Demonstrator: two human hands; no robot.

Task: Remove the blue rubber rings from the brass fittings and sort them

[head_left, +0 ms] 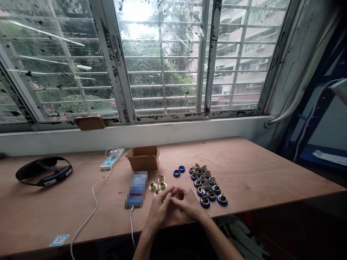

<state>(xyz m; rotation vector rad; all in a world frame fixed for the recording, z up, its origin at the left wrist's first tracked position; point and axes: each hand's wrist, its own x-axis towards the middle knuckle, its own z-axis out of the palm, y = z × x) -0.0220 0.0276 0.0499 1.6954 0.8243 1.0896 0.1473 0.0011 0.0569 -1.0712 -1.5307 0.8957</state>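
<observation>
A fitting step appears to be in hand: the left hand (pixel 159 211) and right hand (pixel 187 202) are brought together at lower centre, fingertips pinched around something too small to make out. Loose brass pieces (pixel 158 185) lie just above them, two blue rings (pixel 179 170) further up. Finished brass-in-ring pieces (pixel 207 185) are ranked to the right. Careful seating is likely needed next.

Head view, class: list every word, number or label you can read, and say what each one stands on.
"21", roughly, in red: small sticker on the table; too small to be sure.
White label on the black headset: too small to read.
Phone screen: blurred, unreadable.
Power strip and cardboard box: no legible text.
</observation>
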